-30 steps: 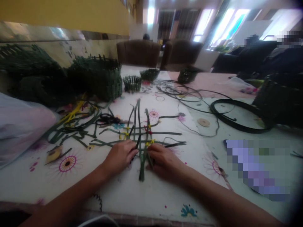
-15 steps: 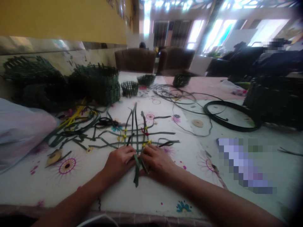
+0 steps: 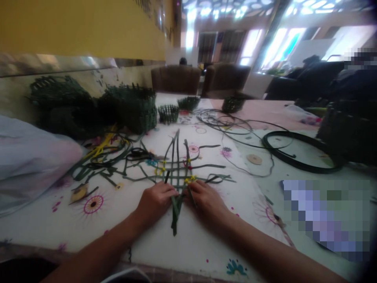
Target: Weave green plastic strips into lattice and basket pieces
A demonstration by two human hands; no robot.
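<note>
A flat lattice of dark green strips (image 3: 176, 167) lies on the flowered tablecloth (image 3: 165, 239), tied at some crossings with small yellow and red ties. My left hand (image 3: 156, 202) rests at its near edge with fingers curled, pinching the strips. My right hand (image 3: 206, 202) presses beside it, fingers closed on the same strips. The loose near ends of the strips (image 3: 175, 220) stick out between my two hands toward me.
Woven green baskets (image 3: 129, 108) stand at the back left, smaller ones (image 3: 168, 113) farther back. Loose strips, yellow ties and scissors (image 3: 138, 154) lie left. A coil of black strip (image 3: 297, 151) lies right, a dark basket (image 3: 347, 129) far right, a plastic bag (image 3: 32, 161) at left.
My hands stay at the lattice's near edge, fingers working slightly. The loose strip ends between them have shifted a little. The view has tilted up and moved.
</note>
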